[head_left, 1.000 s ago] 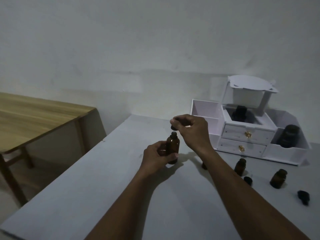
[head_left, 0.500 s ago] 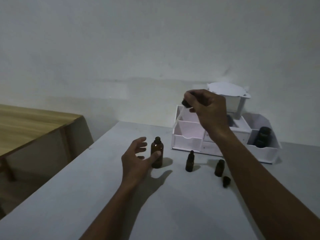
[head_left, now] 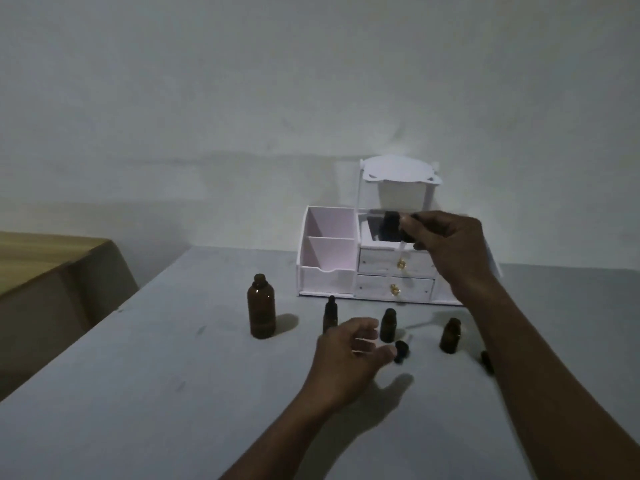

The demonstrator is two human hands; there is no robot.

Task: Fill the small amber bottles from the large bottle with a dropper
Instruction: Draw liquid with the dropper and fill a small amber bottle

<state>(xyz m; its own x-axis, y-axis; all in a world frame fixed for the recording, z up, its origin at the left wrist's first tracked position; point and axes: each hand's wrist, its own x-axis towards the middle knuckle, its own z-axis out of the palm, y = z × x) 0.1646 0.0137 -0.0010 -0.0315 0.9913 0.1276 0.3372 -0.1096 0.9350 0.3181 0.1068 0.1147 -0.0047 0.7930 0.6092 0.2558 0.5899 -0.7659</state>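
Observation:
The large amber bottle point(head_left: 261, 315) stands uncapped on the grey table point(head_left: 173, 393). To its right stand three small amber bottles: one with a dropper cap point(head_left: 330, 311), one uncapped point(head_left: 388, 325), one further right point(head_left: 450, 336). Two loose black caps point(head_left: 401, 351) point(head_left: 486, 362) lie near them. My right hand point(head_left: 446, 244) pinches the dropper point(head_left: 403, 237) by its black bulb, raised in front of the organizer, its glass tube pointing down. My left hand point(head_left: 349, 355) hovers with fingers relaxed just in front of the small bottles, thumb near a cap, holding nothing.
A white organizer point(head_left: 327, 271) with two drawers and open compartments stands at the back of the table; a dark bottle point(head_left: 389, 223) sits in its middle compartment. A wooden table point(head_left: 52, 258) lies at the left, across a gap. A wall rises behind.
My left hand has let go of the large bottle and moved right to the small bottles. My right hand has carried the dropper right, in front of the organizer.

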